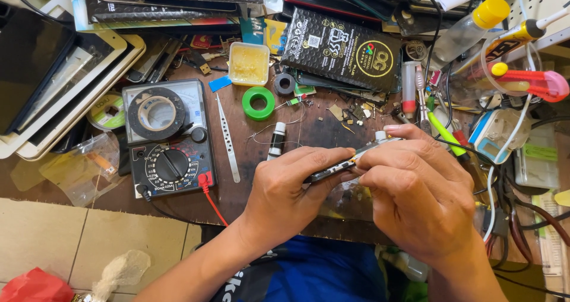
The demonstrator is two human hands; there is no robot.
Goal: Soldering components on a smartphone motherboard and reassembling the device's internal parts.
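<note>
Black slim phone point(332, 168), edge-on, pinched btwn both hands, centre of frame, held just above dark wooden worktop point(309, 130). Left hand point(288, 189) wrapped under near end, thumb on top edge. Right hand point(418, 189) closed over far end, fingers curled round it. Just beyond: small black-and-white cylinder point(276, 139), thin wire, scraps. Further left: steel tweezers point(228, 139), then analogue multimeter point(169, 142) w/ roll of black tape point(157, 113) on top, red lead at lower corner. Green tape ring point(258, 102) and yellowish flux tub point(249, 63) behind. Black printed packet point(344, 50) up centre. Right side: cluttered tools, cables, yellow-capped bottle point(472, 26).
</note>
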